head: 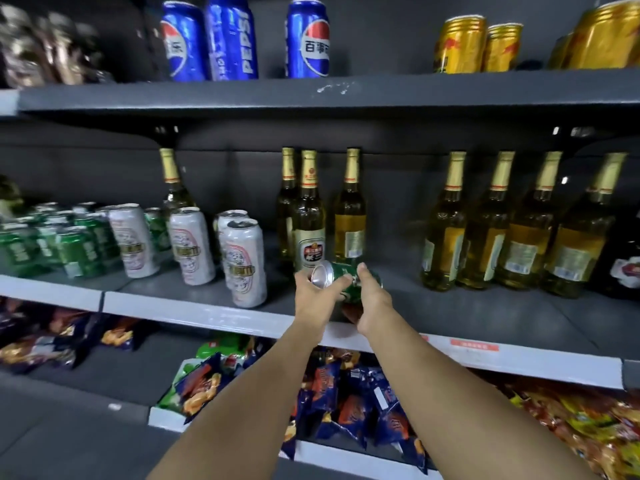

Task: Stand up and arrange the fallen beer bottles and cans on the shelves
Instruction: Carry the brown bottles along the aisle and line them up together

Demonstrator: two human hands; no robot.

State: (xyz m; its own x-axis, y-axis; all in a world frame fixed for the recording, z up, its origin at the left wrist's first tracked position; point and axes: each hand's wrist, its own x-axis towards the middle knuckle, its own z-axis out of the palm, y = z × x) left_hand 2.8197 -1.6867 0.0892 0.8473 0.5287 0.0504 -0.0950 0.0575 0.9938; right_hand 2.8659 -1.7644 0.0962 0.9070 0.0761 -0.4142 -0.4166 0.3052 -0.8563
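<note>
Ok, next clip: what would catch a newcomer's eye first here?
Both hands meet at the middle shelf: the left hand and right hand hold a green can lying on its side, in front of upright amber beer bottles. Blue Pepsi cans stand on the shelf above; white beer cans stand left of the hands.

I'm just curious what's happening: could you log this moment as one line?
stage: righting fallen can | left hand: grips green can | right hand: grips same can | can: on its side, middle shelf
</note>
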